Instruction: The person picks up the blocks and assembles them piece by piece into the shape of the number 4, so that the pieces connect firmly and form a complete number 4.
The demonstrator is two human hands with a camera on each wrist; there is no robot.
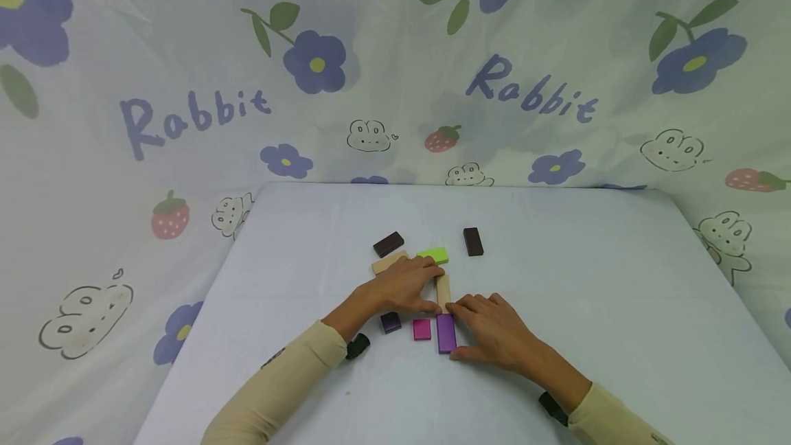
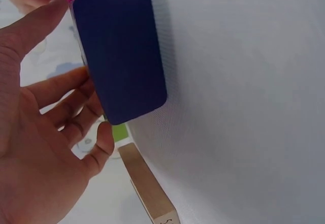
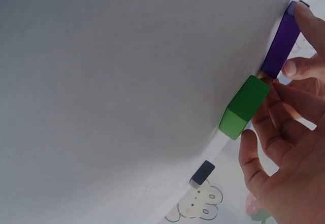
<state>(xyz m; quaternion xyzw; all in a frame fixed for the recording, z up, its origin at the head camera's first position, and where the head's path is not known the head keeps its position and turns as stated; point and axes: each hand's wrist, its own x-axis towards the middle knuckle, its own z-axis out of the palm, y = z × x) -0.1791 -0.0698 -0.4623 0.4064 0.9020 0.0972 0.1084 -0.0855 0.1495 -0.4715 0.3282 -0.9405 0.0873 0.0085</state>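
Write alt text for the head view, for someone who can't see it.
A person's left grip pinches a wooden block and the right grip holds a purple block, the two lying end to end on a white table. A pink block, a lime block and dark blocks lie nearby. Behind hangs flower-print cloth bearing the word "Rabbit".

On your table [image 1: 618, 280]
Left of your right hand [image 1: 494, 332] lies a near block [image 1: 446, 334]; behind it, a far block [image 1: 443, 292].
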